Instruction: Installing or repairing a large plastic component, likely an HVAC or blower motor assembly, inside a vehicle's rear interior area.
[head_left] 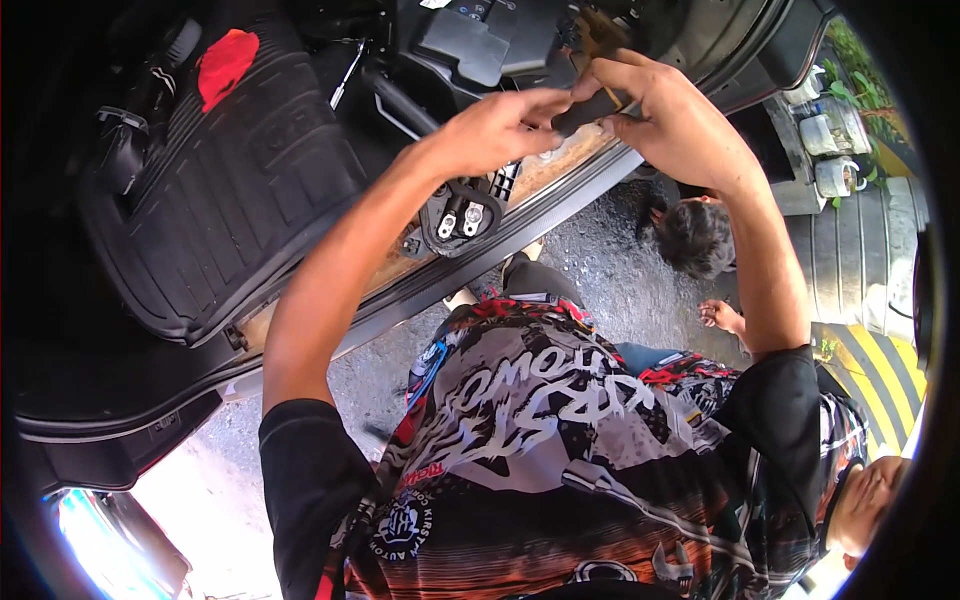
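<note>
Right hand point(662, 108) half-closed on a dark part point(588, 113)

Your left hand point(497, 130) and right hand point(665, 112) hold dark part point(586, 112) near sill point(530, 221); black mat point(265, 165), red patch point(228, 66) to your left.

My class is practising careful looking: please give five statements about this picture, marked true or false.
1. The left hand and right hand hold a dark piece between them. True.
2. A red patch lies on the ribbed black panel. True.
3. The red patch is nearer the right hand. False: it is nearer the left hand.
4. The slim metal tool is in the left hand. False: the slim metal tool lies apart from both hands.
5. Another person's head shows beside the right forearm. True.
</note>
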